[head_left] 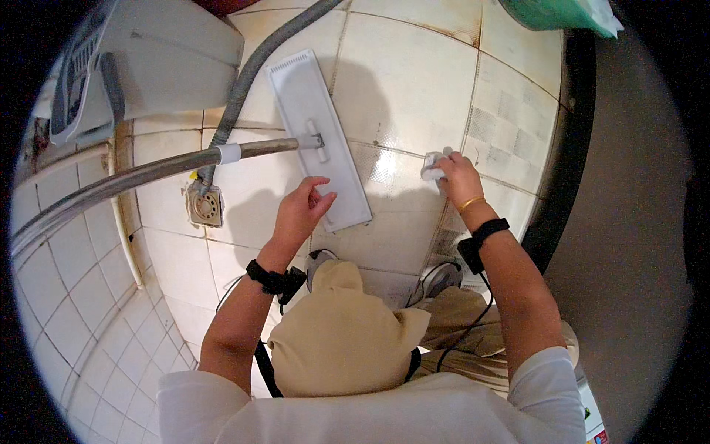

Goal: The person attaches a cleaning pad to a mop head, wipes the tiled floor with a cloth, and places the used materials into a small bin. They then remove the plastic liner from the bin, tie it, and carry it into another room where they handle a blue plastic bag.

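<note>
My right hand (461,178) is closed around a crumpled whitish wad (434,166), perhaps tissue or cloth, low over the tiled floor (407,72). Whether the wad touches the tiles I cannot tell. My left hand (305,206) holds nothing; its fingers are curled, with a gap between thumb and forefinger. It appears in front of the near end of a flat mop's white head (338,150). The mop head lies on the floor, and its metal pole (172,165) runs off to the left.
A grey corrugated hose (244,91) drops into a square floor drain (206,206) at the left. Beyond it stands a grey plastic bin-like container (172,61). A dark raised edge (571,139) borders the tiles on the right. Something green (554,14), like a plastic bag, hangs at top right.
</note>
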{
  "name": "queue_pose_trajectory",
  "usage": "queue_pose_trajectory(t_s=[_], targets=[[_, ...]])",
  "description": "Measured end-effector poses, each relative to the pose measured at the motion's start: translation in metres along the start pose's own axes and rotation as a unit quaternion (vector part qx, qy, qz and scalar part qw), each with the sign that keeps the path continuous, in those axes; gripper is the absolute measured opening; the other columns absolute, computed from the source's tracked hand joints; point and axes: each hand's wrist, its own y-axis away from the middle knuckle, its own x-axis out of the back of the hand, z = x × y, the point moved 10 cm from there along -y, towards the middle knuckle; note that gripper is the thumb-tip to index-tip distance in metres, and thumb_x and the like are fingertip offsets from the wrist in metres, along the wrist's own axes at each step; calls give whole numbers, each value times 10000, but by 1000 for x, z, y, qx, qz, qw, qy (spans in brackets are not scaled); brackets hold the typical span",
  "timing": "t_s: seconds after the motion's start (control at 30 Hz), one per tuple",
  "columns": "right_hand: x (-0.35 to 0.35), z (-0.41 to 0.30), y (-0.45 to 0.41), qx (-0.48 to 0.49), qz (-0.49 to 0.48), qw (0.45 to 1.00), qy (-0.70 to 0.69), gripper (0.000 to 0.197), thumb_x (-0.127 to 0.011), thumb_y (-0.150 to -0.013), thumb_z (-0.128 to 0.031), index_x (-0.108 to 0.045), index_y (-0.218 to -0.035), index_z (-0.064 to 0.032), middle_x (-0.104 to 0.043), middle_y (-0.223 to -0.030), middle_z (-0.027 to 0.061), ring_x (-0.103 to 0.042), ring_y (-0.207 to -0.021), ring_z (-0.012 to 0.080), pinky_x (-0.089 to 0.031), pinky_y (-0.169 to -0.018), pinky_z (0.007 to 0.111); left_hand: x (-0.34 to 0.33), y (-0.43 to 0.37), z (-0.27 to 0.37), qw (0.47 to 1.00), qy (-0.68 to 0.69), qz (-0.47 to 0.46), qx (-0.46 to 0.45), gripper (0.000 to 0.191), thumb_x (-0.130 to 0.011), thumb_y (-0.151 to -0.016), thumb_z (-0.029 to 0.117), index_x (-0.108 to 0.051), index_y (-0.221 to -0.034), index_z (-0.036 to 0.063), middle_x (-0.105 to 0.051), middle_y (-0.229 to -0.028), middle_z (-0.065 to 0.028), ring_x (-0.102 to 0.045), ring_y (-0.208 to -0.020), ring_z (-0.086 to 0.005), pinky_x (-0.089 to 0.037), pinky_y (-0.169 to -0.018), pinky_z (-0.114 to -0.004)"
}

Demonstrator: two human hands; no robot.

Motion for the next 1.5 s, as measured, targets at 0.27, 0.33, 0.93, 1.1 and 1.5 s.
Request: queue_pose_trajectory(t_s=[0.27,0.33,0.93,1.1,1.5], targets=[[-17,-28,0,64,25,998,-13,393,-734,-653,2,-676,-1018,-131,-626,-1062,143,-590,-1052,352,-511,-904,414,-13,-18,26,999,-20,-28,-17,243,-690,-885,217,-637,-1087,93,-608,-677,-84,-598,-599,-214,-489,-571,-337],[-17,-44,4,147,58,987,-23,382,-737,-657,1,-667,-1012,-121,-612,-1055,139,-585,-1046,340,-514,-896,417,-19,-25,39,999,-22,-39,-30,228,-679,-891,214,-638,-1079,92,-616,-684,-91,-606,-606,-228,-493,-576,-345],[201,-46,35,-158,170,910,-344,343,-706,-717,-54,-670,-1057,-29,-642,-1029,140,-643,-951,300,-510,-858,346,71,16,270,992,-13,-76,-98,155,-642,-917,188,-651,-1030,82,-650,-727,-113,-618,-613,-233,-489,-578,-339],[288,-81,81,-162,195,895,-366,329,-694,-713,-46,-678,-1041,-37,-641,-1004,138,-647,-925,301,-515,-839,347,121,65,341,993,-10,-89,-74,151,-634,-923,183,-652,-1030,78,-664,-761,-109,-625,-635,-225,-493,-598,-337],[575,-175,147,-167,266,897,-311,343,-712,-705,-50,-678,-1046,-76,-635,-1028,133,-637,-974,313,-512,-874,363,290,177,520,995,50,-72,-56,142,-637,-923,165,-655,-1012,56,-621,-690,-88,-581,-610,-178,-474,-594,-301]])
